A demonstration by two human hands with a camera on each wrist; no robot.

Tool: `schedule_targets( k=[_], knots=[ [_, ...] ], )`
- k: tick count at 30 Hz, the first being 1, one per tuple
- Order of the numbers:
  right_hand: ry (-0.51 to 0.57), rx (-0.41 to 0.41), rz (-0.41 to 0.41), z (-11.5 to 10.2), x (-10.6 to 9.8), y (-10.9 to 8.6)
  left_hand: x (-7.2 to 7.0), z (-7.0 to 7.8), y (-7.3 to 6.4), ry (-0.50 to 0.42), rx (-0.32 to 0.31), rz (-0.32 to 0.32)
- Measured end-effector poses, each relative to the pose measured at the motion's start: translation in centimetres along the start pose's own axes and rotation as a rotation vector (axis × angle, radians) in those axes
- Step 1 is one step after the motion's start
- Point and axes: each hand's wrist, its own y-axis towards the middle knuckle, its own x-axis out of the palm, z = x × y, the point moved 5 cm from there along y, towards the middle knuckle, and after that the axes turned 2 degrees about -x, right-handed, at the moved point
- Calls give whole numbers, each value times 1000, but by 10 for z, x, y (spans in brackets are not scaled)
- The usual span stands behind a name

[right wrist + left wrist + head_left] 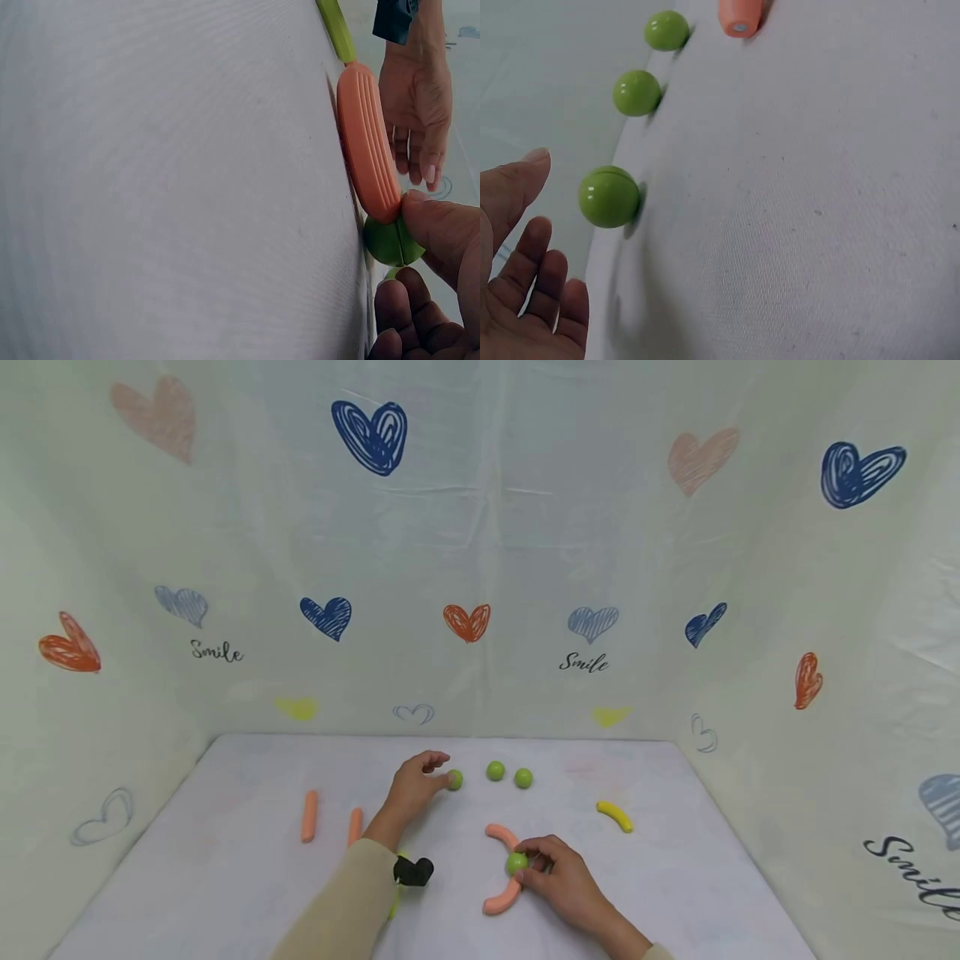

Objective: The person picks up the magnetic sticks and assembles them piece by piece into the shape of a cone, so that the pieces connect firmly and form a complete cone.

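Observation:
My right hand (562, 881) pinches a green ball (517, 863) between thumb and fingers, low over the table. Two curved salmon pieces, an upper one (501, 833) and a lower one (502, 900), lie with their inner ends at this ball. In the right wrist view a ribbed salmon piece (367, 142) reaches right up to the ball (386, 241). Toward the back, my left hand (412, 789) is beside another green ball (455, 779). The left wrist view has its thumb and fingers spread, with a gap to the nearest ball (609, 196).
Two more green balls (496, 770) (523, 778) sit at the back. A yellow curved piece (615, 816) lies to the right, straight salmon sticks (310, 817) (356, 827) to the left. A yellow-green piece (393, 906) is partly hidden by the left sleeve (337, 902). A heart-printed curtain (480, 527) surrounds the table.

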Motion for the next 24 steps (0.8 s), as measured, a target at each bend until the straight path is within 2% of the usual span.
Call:
schedule_targets(
  k=[4, 14, 24],
  knots=[
    [3, -13, -8, 0, 0, 0, 6, -7, 7, 22, -30, -24],
    [-7, -11, -8, 0, 1, -2, 17, -10, 9, 91, -28, -61],
    [4, -19, -8, -1, 0, -1, 22, -13, 11, 181, 8, -22]
  ],
)
